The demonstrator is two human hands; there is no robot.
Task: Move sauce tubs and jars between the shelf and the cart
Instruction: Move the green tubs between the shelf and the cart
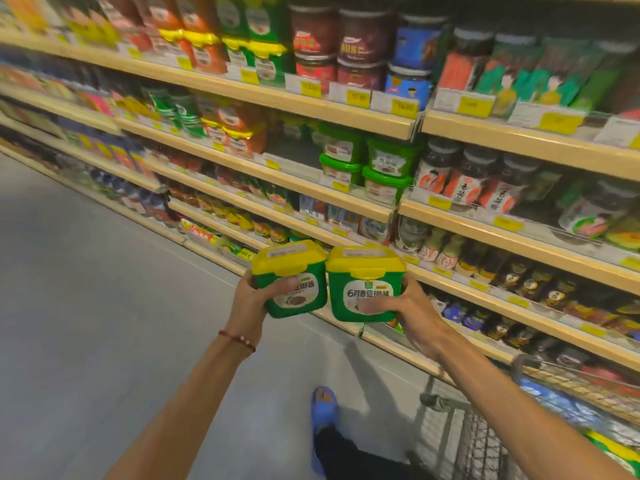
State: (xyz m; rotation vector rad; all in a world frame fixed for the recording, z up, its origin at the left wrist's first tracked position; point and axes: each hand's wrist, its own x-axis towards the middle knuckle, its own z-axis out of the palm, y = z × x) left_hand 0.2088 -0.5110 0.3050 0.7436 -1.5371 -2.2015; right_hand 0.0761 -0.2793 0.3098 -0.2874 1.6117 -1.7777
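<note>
I hold two green sauce tubs with yellow lids side by side in front of the shelf. My left hand (254, 299) grips the left tub (291, 280), thumb across its label. My right hand (407, 311) grips the right tub (363, 289), thumb on its lower front. The tubs touch at their lids. Both hang in the air above the aisle floor, below the shelf (311, 190) that carries matching green tubs (384, 168). The wire cart (485, 441) is at the lower right, under my right forearm.
Long shelving with beige edges runs from upper left to lower right, packed with jars (464, 178), bottles and pouches. Grey floor (86, 289) lies open to the left. My foot in a blue shoe (323, 410) stands beside the cart.
</note>
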